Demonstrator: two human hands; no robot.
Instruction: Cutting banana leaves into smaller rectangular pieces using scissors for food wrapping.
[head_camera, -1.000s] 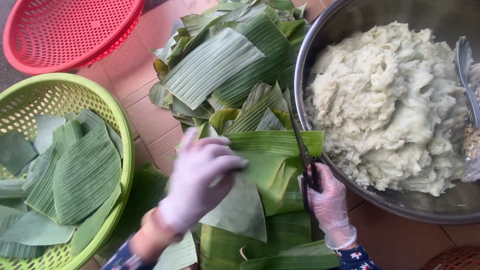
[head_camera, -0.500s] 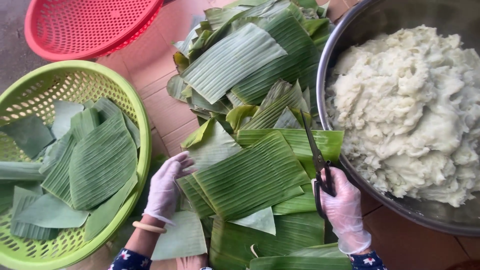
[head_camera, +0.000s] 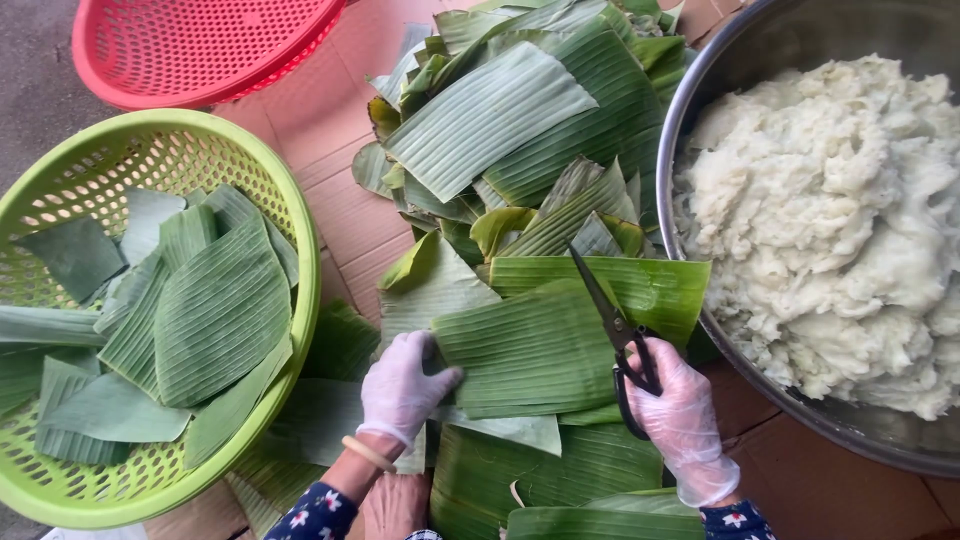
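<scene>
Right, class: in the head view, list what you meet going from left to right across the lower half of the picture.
Green basket of cut leaves → left hand → banana leaf piece → scissors → right hand → metal bowl of white dough.

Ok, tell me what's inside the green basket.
The green basket holds cut banana leaf pieces, overlapping, lying flat. Bare mesh shows at its far side. Anything beneath the leaves is covered.

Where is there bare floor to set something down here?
Bare cardboard floor lies between the green basket, red basket and banana leaf pile; another patch sits below the metal basin. Leaves crowd the middle around both hands.
</scene>
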